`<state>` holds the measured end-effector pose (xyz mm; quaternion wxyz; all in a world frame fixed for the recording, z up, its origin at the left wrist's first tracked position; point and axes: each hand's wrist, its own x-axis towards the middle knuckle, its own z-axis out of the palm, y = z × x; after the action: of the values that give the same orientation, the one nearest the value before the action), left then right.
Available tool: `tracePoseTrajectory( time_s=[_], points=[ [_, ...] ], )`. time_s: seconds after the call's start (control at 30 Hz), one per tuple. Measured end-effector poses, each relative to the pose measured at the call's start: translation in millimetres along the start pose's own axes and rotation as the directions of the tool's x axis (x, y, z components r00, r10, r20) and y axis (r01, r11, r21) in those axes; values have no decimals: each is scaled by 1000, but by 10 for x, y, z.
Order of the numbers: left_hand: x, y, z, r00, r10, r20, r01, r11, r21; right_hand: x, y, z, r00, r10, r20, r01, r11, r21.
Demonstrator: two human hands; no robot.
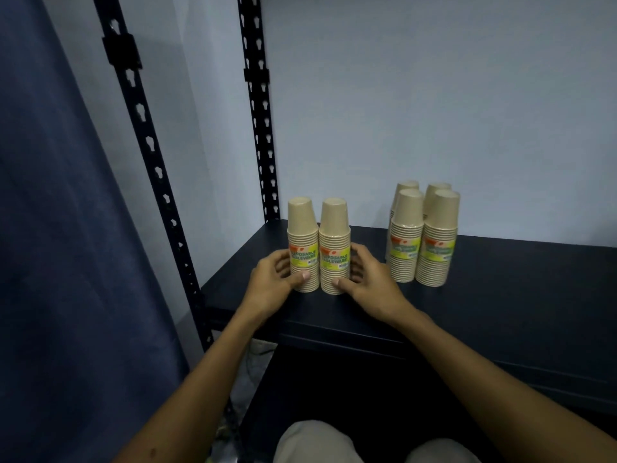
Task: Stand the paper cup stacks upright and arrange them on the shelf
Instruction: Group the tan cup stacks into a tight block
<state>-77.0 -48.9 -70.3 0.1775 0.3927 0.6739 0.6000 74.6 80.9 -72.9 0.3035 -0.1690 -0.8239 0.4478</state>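
Near the middle of the frame, two upright paper cup stacks are held side by side and touching on the dark shelf. The left stack is clasped by the left hand, whose grip is curled round it; the right stack is clasped likewise by the right hand. To the right, four more upright stacks are grouped near the wall. Every stack is wrapped, cups nested upside down.
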Motion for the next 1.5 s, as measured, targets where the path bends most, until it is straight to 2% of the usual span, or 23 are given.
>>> tracePoseTrajectory(
  time_s=[0.23,0.5,0.73,1.2,1.5],
  points=[
    [-100,97,476,990,41,135,-38,999,-23,-486,56,-500,997,20,-77,-22,999,-25],
    [-145,249,1000,974,75,215,-69,997,-36,-787,126,-984,985,66,-159,-75,996,-55],
    [-121,307,1209,974,81,214,-74,996,-40,-856,161,-1174,977,73,-198,-99,987,-123],
    [-110,321,1321,975,46,215,-37,998,-47,-871,239,-1207,937,153,-313,-169,985,-23],
    [-182,283,1303,980,58,188,-71,995,66,-866,236,-1191,939,177,-296,-197,980,-41]
  ],
)
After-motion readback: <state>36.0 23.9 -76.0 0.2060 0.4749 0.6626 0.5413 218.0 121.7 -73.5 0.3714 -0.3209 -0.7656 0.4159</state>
